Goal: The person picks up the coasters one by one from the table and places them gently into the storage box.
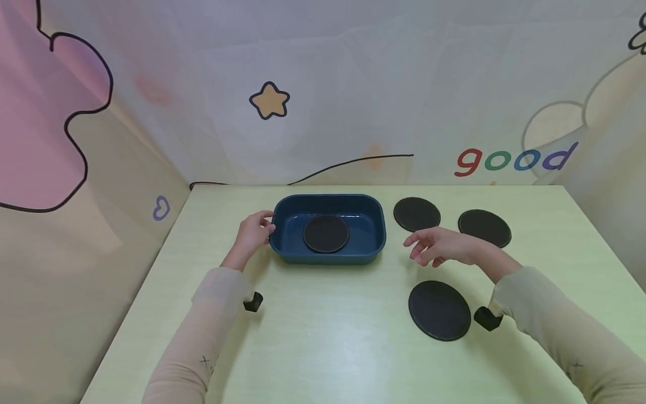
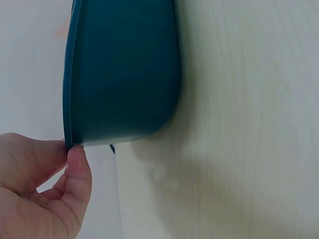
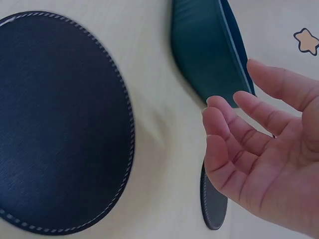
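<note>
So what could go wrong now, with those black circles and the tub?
The left hand pinches only one end of the blue tub, so a tug might tip it or make the black circle inside slide. The right hand is empty, and the black block by its wrist looks close to the front circle, so it might bump it.

Beige sleeves (image 1: 560, 331), black wrist pieces (image 1: 488, 319)
</note>
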Tool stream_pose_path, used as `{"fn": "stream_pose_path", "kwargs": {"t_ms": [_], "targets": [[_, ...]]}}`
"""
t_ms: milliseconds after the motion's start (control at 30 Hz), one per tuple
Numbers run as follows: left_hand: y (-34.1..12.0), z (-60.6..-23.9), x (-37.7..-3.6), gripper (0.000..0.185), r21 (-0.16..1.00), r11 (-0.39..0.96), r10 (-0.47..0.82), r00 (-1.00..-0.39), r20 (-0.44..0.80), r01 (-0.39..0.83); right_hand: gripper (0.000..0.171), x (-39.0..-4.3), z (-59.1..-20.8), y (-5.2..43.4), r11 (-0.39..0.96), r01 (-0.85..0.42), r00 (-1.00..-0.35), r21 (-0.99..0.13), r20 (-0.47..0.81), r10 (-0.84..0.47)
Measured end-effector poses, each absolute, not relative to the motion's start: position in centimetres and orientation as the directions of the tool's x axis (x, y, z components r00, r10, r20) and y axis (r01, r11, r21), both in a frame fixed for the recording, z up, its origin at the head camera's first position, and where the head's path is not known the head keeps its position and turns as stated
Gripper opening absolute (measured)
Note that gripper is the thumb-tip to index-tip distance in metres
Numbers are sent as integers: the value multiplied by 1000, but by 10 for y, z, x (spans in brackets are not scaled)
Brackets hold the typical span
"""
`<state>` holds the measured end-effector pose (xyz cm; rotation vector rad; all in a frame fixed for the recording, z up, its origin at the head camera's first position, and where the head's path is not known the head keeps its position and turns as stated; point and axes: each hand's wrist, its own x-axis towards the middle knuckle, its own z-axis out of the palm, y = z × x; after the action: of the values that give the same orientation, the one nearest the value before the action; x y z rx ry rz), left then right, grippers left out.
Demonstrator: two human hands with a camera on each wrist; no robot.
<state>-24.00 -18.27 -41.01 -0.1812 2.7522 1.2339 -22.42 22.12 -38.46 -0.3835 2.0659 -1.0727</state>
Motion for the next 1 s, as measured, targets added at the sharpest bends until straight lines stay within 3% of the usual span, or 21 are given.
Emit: {"fn": "stream_pose_path", "kwargs": {"t_ms": [500,1000], "targets": [[-182,-410,-240,37,734,660,-59,-985,-161,-159,36,-208,-412,248,689,20,-672,-725,-520,-527],[-182,-411,-239,36,730,666,-65,-987,-150,-155,27,-193,-428,239,769,-225,-705,-598,-445,-552]]}}
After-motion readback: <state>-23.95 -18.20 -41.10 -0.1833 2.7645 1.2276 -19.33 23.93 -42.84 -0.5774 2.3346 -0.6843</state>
